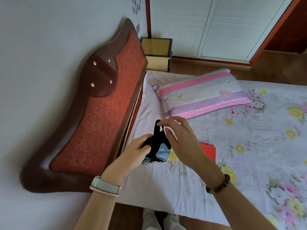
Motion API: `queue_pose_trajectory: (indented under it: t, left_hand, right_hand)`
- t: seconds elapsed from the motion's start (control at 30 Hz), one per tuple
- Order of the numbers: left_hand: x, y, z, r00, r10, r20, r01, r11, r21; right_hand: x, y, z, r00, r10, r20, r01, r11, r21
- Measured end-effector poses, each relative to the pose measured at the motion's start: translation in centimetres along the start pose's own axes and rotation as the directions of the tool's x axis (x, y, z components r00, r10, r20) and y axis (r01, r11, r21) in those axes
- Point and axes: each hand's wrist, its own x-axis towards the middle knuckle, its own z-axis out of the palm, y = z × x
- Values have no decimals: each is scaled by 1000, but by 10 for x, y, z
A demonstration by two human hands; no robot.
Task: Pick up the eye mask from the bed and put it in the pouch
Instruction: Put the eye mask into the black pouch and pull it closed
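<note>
Now the left hand (141, 150) grips the eye mask (159, 150); the right hand (181, 138) pinches its strap (157, 128) at 12 o'clock. Better fold the strap small before the pouch.

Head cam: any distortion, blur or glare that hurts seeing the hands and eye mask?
Head view: strong wide-angle bending, the headboard and wardrobe doors lean and curve; soft even daylight, no glare, faint shadows; slight softness overall, but left hand, right hand and eye mask read clearly.

Black eye mask (153, 143) bunched over bed, light-blue lining showing.
</note>
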Motion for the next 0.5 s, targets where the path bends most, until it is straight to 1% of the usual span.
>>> queue_pose_trajectory:
  t: [0.1,0.13,0.2,0.27,0.37,0.43,0.47,0.5]
  left_hand:
    - [-1,-1,-1,998,-27,55,26,1000,6]
    - [-1,-2,-1,997,-37,65,38,999,-4]
    - [-2,-3,1,998,-32,51,34,999,-39]
    - [-2,-5,0,1000,14,-28,-15,999,-42]
    - [-2,-8,-2,982,99,-162,-104,994,-25]
    - [-1,-11,-1,970,120,-212,-143,985,-96]
    - [0,-13,0,965,111,-238,-159,969,-191]
    - [2,-15,0,961,89,-262,-175,929,-325]
  right_hand:
    - [-1,0,1,1000,-17,13,17,1000,18]
    - [-1,1,1,999,-40,5,40,999,-14]
    - [0,3,0,996,-87,15,89,986,-143]
    - [2,4,-2,994,-92,51,101,967,-233]
    - [2,5,-4,995,-90,43,99,952,-289]
    - [-1,5,-5,995,-89,36,96,962,-255]
    - [-3,5,-4,996,-82,45,89,975,-204]
    - [-5,5,-4,996,-66,61,73,989,-132]
